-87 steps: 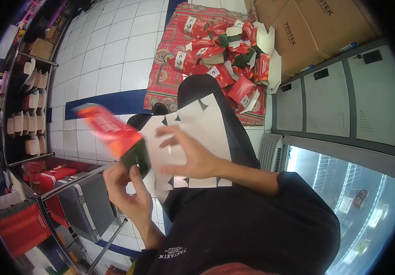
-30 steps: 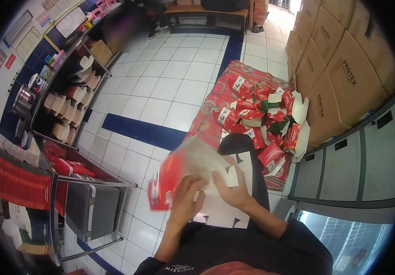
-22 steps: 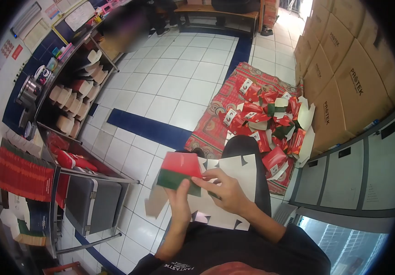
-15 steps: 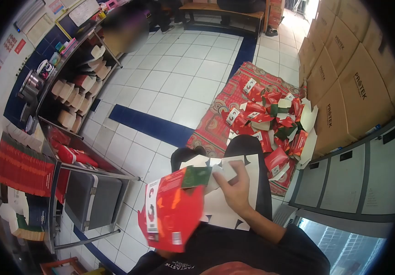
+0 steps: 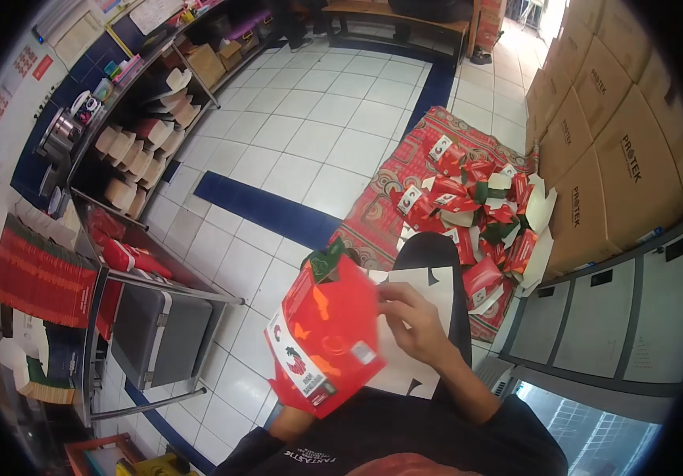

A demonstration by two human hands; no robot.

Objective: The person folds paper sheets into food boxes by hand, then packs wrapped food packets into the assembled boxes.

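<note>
At six o'clock in the head view, a red carton (image 5: 329,329) overlaps a white sheet (image 5: 409,369). Toward seven, the carton mostly hides the left hand (image 5: 294,420), its fingers unreadable. Toward five, the right hand (image 5: 417,321) curls its fingers beside the carton's edge; I cannot tell whether they pinch.

"PROTEK" is printed in dark capitals on several brown cartons (image 5: 627,198) stacked along the right edge of the tiled floor (image 5: 302,135), largest on the near one and smaller towards the far end. "FANTASTIC" stands in pale letters near the left side of the black shirt (image 5: 405,432), with smaller lines beneath it too tiny to read. The white label strip (image 5: 287,349) along the left edge of the red box (image 5: 333,317) carries dark lettering too blurred to read, as do the labels on the red boxes (image 5: 440,147) heaped towards the right edge of the patterned mat (image 5: 373,210).
</note>
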